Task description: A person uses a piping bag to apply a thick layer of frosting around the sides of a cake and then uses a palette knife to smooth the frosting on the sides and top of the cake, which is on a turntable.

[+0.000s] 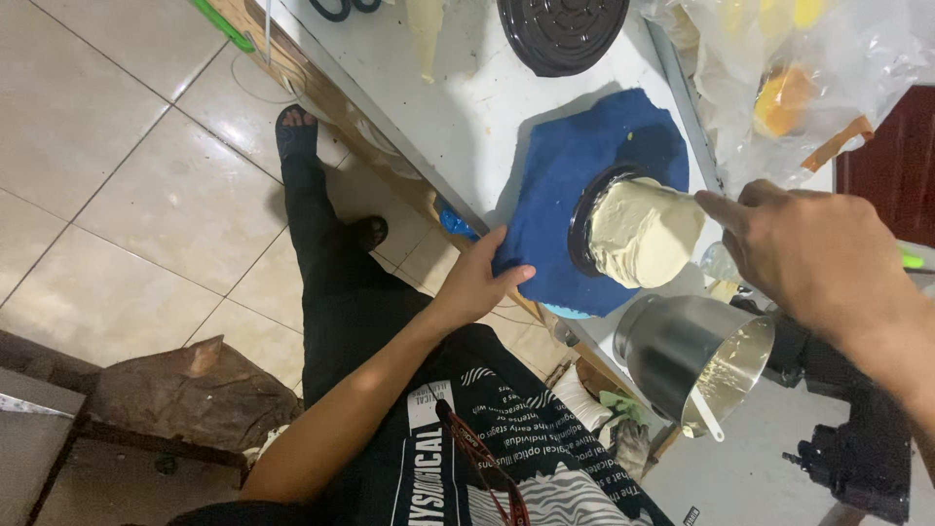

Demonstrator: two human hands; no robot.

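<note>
- The cake (645, 232), a tall cylinder covered in pale cream frosting, stands on a dark round board (584, 219) at the near edge of the white counter (467, 88). Its long axis runs vertical; from this overhead view the top face tilts toward the camera and to the right.
- The board sits on a blue cloth (575, 166), a rough-edged piece spread under it and overhanging the counter's edge slightly.
- Left hand (482, 282): fingers flat and together, thumb tucked under, pinching the blue cloth at its near-left corner. The cake lies up and to the right of this hand, close by but not touching.
- Right hand (808, 253): fingers curled shut around a thin tool; only a pale sliver of spatula blade (682, 195) shows past the index finger, its tip laid against the cake's upper right side. The cake lies immediately left of this hand.
- A steel mixing bowl (682, 351) lies tipped just below the cake, mouth facing lower right, cream smeared inside, a white scraper (709, 417) resting in it.
- A dark ridged round lid (563, 31) sits farther up the counter, well apart from the cake.
- Clear plastic bags (779, 78) with yellow contents are heaped at upper right.
- Tiled floor (127, 195) to the left.
</note>
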